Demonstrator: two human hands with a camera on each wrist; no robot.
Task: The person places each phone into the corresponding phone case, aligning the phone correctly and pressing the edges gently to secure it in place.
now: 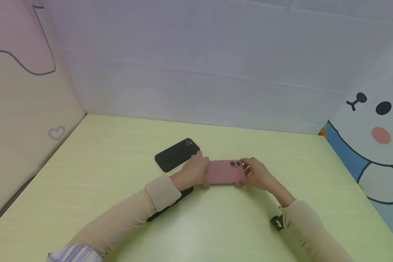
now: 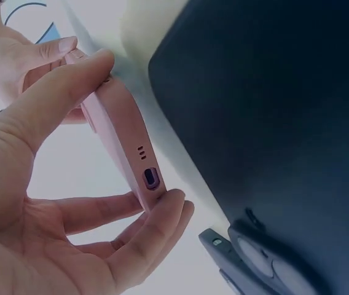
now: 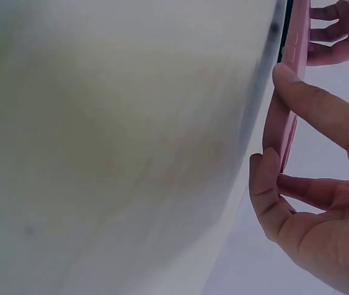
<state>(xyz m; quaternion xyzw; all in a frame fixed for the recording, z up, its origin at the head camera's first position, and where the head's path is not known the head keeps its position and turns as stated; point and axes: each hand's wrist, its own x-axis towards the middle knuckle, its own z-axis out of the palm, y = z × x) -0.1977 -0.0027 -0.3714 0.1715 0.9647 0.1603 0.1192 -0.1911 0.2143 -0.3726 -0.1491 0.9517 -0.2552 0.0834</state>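
Observation:
Both hands hold a phone in a pink case [image 1: 223, 172], its camera side facing up in the head view. My left hand [image 1: 194, 169] grips the left end. In the left wrist view, thumb and fingers pinch the opposite edges of the pink-cased phone [image 2: 120, 132], either side of the charging port. At the camera end, my right hand [image 1: 257, 174] pinches the edges with thumb and fingers; in the right wrist view the case [image 3: 278, 120] shows edge-on. A black phone [image 1: 175, 155] lies just behind my left hand, camera side up.
Another dark flat object [image 1: 170, 205] lies partly hidden under my left forearm. A small black and yellow device [image 1: 277, 222] sits by the right cuff. The pale yellow table [image 1: 118, 134] meets a plain back wall [image 1: 199, 72] and printed side panels [image 1: 380, 171].

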